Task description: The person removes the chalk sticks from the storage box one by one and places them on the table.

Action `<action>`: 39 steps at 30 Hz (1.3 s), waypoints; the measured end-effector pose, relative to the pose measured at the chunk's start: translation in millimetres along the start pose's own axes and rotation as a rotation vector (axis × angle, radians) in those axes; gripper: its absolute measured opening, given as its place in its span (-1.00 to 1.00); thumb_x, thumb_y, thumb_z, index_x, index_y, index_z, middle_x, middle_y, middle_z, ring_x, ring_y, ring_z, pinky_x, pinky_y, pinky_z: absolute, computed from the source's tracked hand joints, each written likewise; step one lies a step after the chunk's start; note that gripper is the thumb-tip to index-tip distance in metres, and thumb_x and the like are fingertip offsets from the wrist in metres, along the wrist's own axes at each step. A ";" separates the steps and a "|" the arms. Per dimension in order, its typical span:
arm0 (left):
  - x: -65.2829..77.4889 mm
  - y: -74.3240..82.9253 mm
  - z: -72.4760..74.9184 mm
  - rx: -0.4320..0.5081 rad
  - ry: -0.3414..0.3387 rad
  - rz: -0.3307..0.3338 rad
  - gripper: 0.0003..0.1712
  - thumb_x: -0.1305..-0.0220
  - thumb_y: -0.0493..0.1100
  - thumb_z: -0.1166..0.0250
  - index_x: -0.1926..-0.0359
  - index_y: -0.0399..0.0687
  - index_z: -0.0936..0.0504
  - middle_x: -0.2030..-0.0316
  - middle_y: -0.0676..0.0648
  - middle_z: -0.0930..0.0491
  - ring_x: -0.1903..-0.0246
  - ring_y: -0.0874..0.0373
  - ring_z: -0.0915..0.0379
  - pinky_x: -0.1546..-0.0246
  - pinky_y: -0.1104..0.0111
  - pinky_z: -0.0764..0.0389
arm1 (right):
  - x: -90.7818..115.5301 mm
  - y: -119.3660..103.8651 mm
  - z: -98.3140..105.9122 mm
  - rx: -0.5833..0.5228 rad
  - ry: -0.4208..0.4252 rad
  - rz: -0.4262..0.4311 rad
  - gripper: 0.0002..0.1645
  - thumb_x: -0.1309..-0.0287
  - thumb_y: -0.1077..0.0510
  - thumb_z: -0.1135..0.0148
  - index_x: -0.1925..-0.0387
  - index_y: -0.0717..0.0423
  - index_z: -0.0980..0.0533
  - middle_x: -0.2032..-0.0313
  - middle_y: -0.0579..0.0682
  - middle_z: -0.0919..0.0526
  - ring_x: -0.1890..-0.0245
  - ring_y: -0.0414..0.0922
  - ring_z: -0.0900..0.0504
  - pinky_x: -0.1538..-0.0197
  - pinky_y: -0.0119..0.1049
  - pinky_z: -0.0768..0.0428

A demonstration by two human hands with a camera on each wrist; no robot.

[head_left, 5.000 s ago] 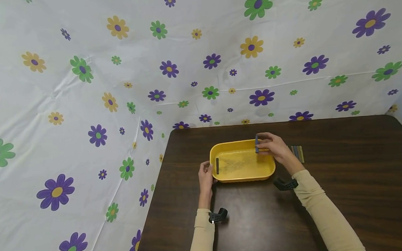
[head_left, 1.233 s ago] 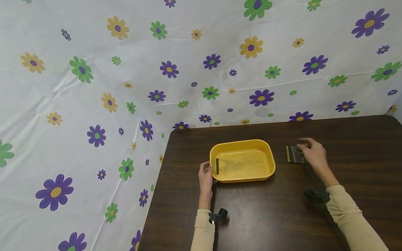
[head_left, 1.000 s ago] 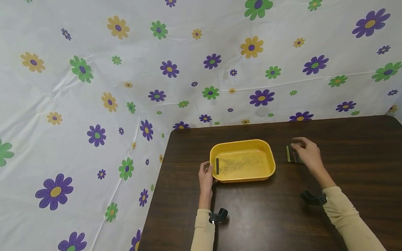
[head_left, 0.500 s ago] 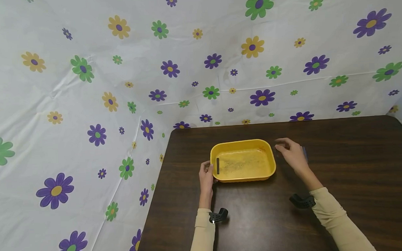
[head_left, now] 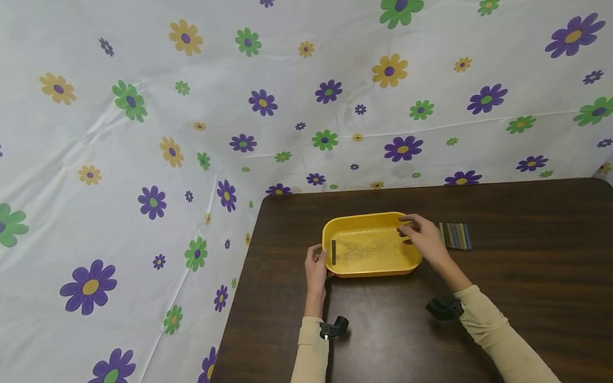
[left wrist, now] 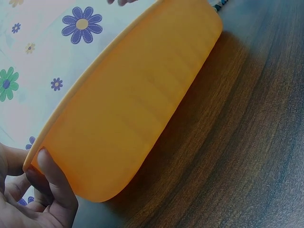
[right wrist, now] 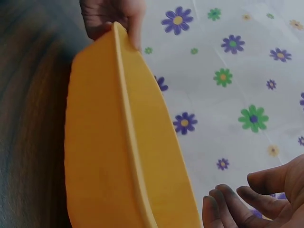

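A yellow plastic tray [head_left: 375,260] sits on the table, its floor smudged dark. My left hand [head_left: 315,273] grips its left end; in the left wrist view, the fingers [left wrist: 56,178] curl at the corner of the rim. A short black stick [head_left: 334,252] lies inside, along the left wall. Above the tray's right end is my right hand [head_left: 429,243]. Its thumb and fingers [right wrist: 223,211] are apart in the right wrist view, with dark-stained tips and nothing visible between them. Right of the tray lies a row of coloured chalk-like sticks [head_left: 456,236], partly covered by that hand.
The dark wooden table [head_left: 537,262] extends right and toward the front. A white flowered sheet [head_left: 282,68] hangs behind and along the left side. Each wrist carries a black camera mount [head_left: 444,309].
Five seconds ago my right hand held a blue stick over the tray. It then reached the row and has come back left, apparently without a stick. The left hand stays on the tray.
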State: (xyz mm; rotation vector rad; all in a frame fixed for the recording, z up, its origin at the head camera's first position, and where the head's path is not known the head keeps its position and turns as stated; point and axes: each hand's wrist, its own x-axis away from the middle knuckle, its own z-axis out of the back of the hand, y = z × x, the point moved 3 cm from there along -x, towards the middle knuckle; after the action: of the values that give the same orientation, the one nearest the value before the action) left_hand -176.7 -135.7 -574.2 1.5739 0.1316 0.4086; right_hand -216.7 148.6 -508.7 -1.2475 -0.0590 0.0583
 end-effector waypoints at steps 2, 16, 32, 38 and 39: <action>0.2 2.6 -0.2 -0.005 -0.004 0.002 -0.62 -0.58 -0.22 -0.11 -0.28 -0.36 -0.47 0.13 -0.45 -0.52 0.49 0.03 -0.43 0.60 0.42 -0.46 | 0.1 -1.1 -5.6 0.006 -0.015 0.015 -0.56 -0.54 0.23 -0.09 -0.29 0.43 -0.45 -0.01 0.41 -0.66 -0.01 0.30 -0.67 0.04 -0.05 -0.71; 24.5 42.2 1.8 0.024 -0.043 0.003 -0.62 -0.57 -0.28 -0.11 -0.26 -0.44 -0.45 0.10 -0.54 -0.49 0.45 -0.14 -0.48 0.56 0.39 -0.54 | -1.3 -2.5 -48.9 0.026 -0.085 0.046 -0.60 -0.48 0.27 -0.12 -0.22 0.43 -0.49 0.08 0.38 -0.70 0.08 0.29 -0.70 0.10 0.06 -0.71; 20.7 36.0 -0.5 0.039 -0.042 -0.007 -0.63 -0.57 -0.29 -0.11 -0.25 -0.44 -0.44 0.09 -0.55 -0.49 0.46 -0.06 -0.54 0.59 0.40 -0.57 | -5.4 -7.2 -85.6 -0.025 -0.166 0.000 -0.63 -0.47 0.24 -0.15 -0.18 0.38 -0.52 0.08 0.40 -0.67 0.08 0.29 -0.68 0.06 0.10 -0.69; 7.6 15.6 0.2 0.034 -0.029 0.001 -0.64 -0.56 -0.22 -0.16 -0.24 -0.34 -0.48 0.17 -0.42 -0.52 0.48 -0.03 -0.54 0.62 0.40 -0.56 | -9.9 -6.2 -97.5 -0.039 -0.182 -0.016 -0.59 -0.45 0.25 -0.18 -0.20 0.43 -0.50 0.10 0.41 -0.66 0.11 0.29 -0.69 0.07 0.10 -0.70; 4.7 10.8 0.7 0.035 -0.029 0.006 -0.65 -0.56 -0.20 -0.17 -0.23 -0.30 -0.49 0.17 -0.39 -0.52 0.48 0.00 -0.54 0.62 0.41 -0.56 | -10.6 -6.0 -99.5 -0.039 -0.187 -0.023 -0.58 -0.44 0.25 -0.18 -0.20 0.44 -0.49 0.10 0.41 -0.66 0.11 0.29 -0.69 0.07 0.10 -0.70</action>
State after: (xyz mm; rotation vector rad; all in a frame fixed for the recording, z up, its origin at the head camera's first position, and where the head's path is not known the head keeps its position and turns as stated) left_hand -174.0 -135.3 -562.7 1.6139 0.1121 0.3897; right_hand -219.5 51.8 -534.7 -1.2773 -0.2371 0.1541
